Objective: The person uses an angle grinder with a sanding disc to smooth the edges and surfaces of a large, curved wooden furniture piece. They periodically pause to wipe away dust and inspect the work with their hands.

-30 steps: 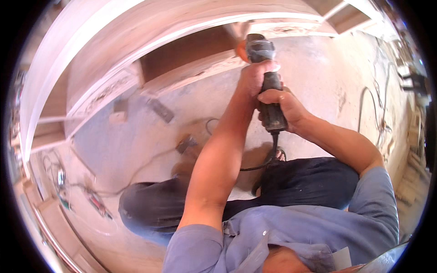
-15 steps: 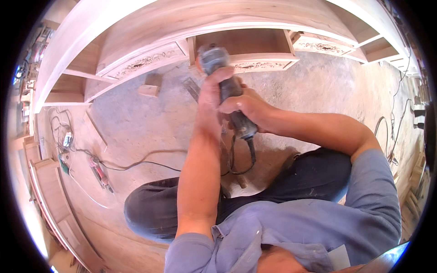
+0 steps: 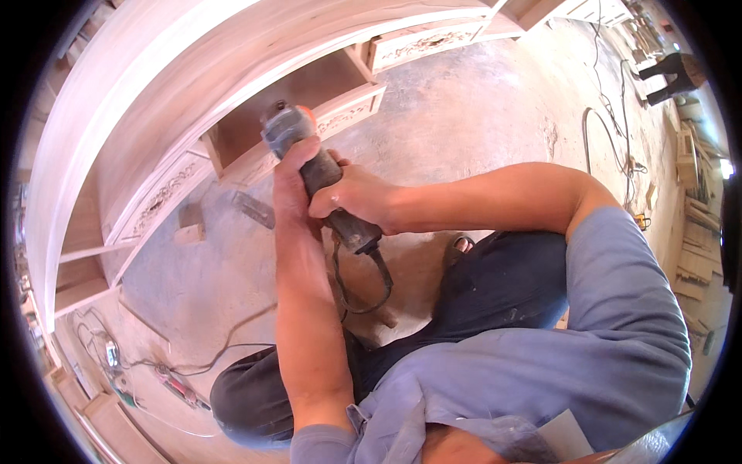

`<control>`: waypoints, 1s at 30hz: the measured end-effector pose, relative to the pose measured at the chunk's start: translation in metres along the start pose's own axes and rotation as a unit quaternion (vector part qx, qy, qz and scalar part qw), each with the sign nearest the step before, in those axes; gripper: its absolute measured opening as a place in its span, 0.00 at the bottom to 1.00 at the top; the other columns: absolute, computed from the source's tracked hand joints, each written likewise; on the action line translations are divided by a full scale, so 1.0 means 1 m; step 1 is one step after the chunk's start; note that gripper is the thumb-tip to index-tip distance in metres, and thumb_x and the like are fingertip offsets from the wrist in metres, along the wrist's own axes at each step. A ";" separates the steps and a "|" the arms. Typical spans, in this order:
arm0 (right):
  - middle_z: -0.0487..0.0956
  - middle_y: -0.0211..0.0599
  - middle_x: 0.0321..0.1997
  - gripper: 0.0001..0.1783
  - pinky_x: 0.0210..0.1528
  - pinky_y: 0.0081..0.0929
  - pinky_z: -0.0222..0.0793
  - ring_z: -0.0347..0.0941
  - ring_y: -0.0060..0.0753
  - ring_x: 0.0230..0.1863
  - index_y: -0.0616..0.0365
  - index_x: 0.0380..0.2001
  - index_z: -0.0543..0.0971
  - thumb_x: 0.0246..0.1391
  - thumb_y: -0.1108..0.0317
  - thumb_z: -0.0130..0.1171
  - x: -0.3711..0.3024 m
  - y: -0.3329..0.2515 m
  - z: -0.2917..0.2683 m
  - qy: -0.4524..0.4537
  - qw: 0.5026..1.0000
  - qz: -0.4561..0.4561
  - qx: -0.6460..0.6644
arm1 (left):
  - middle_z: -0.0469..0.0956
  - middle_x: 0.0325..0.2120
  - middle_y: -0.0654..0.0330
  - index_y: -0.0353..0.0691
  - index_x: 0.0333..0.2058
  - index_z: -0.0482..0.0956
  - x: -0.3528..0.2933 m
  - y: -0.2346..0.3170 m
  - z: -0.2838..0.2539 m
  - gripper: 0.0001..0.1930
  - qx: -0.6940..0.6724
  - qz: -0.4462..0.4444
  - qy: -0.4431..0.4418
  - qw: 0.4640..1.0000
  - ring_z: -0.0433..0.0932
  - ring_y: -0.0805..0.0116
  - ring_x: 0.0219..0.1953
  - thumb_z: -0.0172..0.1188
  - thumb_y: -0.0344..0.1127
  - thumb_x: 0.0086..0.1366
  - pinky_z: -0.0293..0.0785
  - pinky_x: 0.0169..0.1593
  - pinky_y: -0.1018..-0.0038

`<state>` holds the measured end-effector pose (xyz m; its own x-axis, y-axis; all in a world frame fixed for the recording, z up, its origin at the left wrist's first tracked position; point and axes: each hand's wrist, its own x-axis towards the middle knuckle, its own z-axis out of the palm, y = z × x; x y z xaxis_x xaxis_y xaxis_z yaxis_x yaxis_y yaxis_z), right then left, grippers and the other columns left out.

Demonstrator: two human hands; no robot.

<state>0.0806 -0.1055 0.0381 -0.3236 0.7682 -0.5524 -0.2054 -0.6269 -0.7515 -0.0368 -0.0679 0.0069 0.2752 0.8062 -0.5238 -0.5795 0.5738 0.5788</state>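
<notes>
My left hand [image 3: 292, 172] wraps the front of an angle grinder [image 3: 321, 172], just behind its grey metal head. My right hand [image 3: 357, 197] is closed around the dark body farther back, and the black cord loops down from the rear end. An orange edge, apparently of the disc, shows beside the head. The grinder's head is over the pulled-out wooden drawer [image 3: 359, 97], whose front has carved ornament. Whether the disc touches the drawer cannot be made out, as the tool covers that spot.
The long pale wooden cabinet [image 3: 147, 100] arches across the far side. On the floor lie a wood block [image 3: 189, 233], a red power tool [image 3: 179, 387] and trailing cables [image 3: 224, 352]. Timber pieces [image 3: 694, 267] are stacked at right. Another person [image 3: 671, 76] is at the far right.
The view has swung, so the cabinet now slants and more of the right side shows. Both hands keep hold of the grinder, which appears farther left over the drawer, its head turned.
</notes>
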 end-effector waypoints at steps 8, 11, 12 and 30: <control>0.77 0.39 0.28 0.18 0.20 0.33 0.76 0.77 0.35 0.21 0.59 0.40 0.74 0.46 0.66 0.65 -0.048 -0.016 -0.108 0.101 0.994 0.018 0.043 | 0.77 0.23 0.55 0.36 0.37 0.74 0.074 -0.081 0.090 0.14 -0.013 -0.061 -0.162 0.985 0.78 0.61 0.23 0.63 0.38 0.59 0.78 0.32 0.66; 0.77 0.40 0.27 0.13 0.21 0.33 0.75 0.76 0.34 0.21 0.62 0.35 0.75 0.47 0.68 0.63 -0.060 -0.029 -0.147 0.185 0.983 -0.012 -0.007 | 0.80 0.30 0.55 0.33 0.44 0.76 0.087 -0.106 0.112 0.18 0.001 -0.030 -0.189 0.982 0.80 0.61 0.31 0.64 0.40 0.62 0.77 0.40 0.66; 0.77 0.40 0.27 0.13 0.23 0.32 0.76 0.76 0.34 0.22 0.64 0.36 0.75 0.48 0.68 0.61 -0.068 -0.032 -0.160 0.197 0.980 -0.037 0.002 | 0.81 0.34 0.54 0.33 0.47 0.77 0.086 -0.110 0.108 0.19 -0.026 -0.033 -0.188 0.981 0.80 0.62 0.36 0.64 0.40 0.63 0.77 0.44 0.66; 0.78 0.42 0.29 0.17 0.28 0.34 0.77 0.76 0.35 0.25 0.65 0.38 0.71 0.46 0.67 0.60 -0.091 -0.011 -0.246 0.202 0.953 -0.168 0.153 | 0.62 0.56 0.38 0.27 0.59 0.63 0.188 0.026 -0.028 0.18 -0.121 0.126 0.189 0.966 0.67 0.41 0.55 0.41 0.26 0.72 0.76 0.55 0.47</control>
<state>0.3391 -0.1367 0.0079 0.1766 0.8807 -0.4395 -0.5139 -0.2983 -0.8043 -0.0214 0.0947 -0.0937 -0.1712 0.7793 -0.6028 -0.7666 0.2789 0.5784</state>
